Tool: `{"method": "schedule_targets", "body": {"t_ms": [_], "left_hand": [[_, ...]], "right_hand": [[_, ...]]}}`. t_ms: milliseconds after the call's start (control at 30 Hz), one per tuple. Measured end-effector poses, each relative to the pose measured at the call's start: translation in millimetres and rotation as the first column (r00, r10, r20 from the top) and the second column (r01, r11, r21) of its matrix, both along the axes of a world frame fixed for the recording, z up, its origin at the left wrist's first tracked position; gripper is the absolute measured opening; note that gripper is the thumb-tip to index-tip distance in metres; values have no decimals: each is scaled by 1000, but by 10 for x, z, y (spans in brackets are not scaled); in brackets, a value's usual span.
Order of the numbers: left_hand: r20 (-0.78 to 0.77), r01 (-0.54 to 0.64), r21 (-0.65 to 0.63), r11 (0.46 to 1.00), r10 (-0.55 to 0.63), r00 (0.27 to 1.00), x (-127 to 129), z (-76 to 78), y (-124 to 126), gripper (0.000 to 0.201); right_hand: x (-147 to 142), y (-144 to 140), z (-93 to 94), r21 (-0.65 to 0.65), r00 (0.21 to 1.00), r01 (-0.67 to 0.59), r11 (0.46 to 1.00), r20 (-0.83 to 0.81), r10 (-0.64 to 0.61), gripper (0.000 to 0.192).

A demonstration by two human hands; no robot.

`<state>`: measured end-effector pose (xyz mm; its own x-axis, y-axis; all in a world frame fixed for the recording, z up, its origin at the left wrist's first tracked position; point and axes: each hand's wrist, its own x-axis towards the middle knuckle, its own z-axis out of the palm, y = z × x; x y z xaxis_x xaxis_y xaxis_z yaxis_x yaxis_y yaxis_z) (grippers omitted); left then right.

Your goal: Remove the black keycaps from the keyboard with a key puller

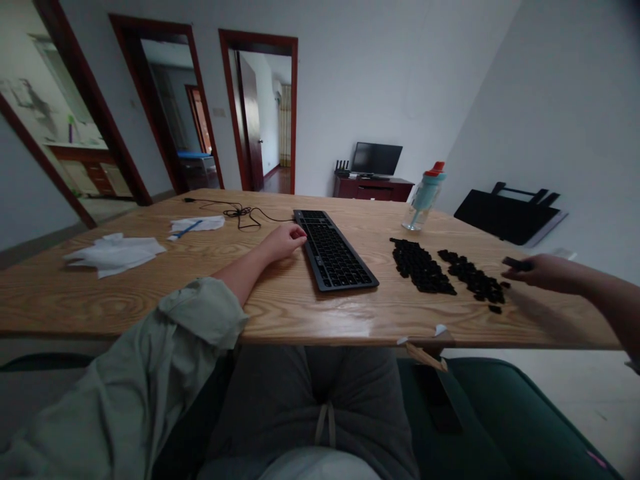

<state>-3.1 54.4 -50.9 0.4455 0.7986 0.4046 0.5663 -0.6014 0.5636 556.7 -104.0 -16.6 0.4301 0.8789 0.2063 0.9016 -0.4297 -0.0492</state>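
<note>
A black keyboard (pixel 333 252) lies angled on the wooden table (pixel 150 293). My left hand (pixel 285 240) rests loosely curled against the keyboard's left edge, with nothing held in it. To the right lie two heaps of loose black keycaps, one (pixel 421 267) nearer the keyboard and one (pixel 475 279) further right. My right hand (pixel 537 272) hovers at the right end of the second heap and pinches a long black keycap (pixel 516 263) between its fingertips.
A teal water bottle (pixel 424 197) with an orange lid stands behind the keycaps. White cloths (pixel 116 253) and a paper with a blue pen (pixel 196 225) lie at the left. The keyboard cable (pixel 240 213) coils at the back. A phone (pixel 440 399) lies on the green seat.
</note>
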Motion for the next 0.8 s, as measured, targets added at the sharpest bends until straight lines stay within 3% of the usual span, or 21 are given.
{"method": "schedule_targets", "body": {"t_ms": [67,133,200,267,333,367,433,567,667,800], "left_hand": [[-69,5,-18,1000,-7,998,-18,-21,7,28],[-111,29,-36,999,-33,993,-17,-35,-15,27],[-119,53,-42,998,-58,991,-9,-38,-48,27],[-123,65,-42,997,-69,990,-6,-29,-81,26],[-127,68,-38,997,-72,989,-12,-7,-115,25],[-127,66,-36,997,-71,989,-17,8,-137,24],[-126,72,-37,997,-76,989,-21,46,-194,23],[-145,159,-50,986,-165,976,18,111,-333,27],[-139,206,-82,975,-216,966,76,131,-401,26],[-85,251,-147,957,-265,961,126,141,-443,25]], "right_hand": [[-247,103,255,-50,993,22,999,-112,-27,13],[-651,200,529,90,987,-53,995,-148,66,22],[-1192,285,758,291,957,-195,937,-152,246,20],[-1794,360,895,520,885,-254,815,-215,413,30],[-2367,438,917,722,641,-284,631,-346,685,32],[-2619,482,887,769,501,-282,573,-392,772,32],[-3032,591,750,856,344,-193,479,-398,851,37],[-3513,843,292,885,174,-73,459,-442,880,49],[-3658,966,-23,865,112,-92,492,-482,869,54],[-3732,1001,-190,844,147,-114,524,-507,849,56]]}}
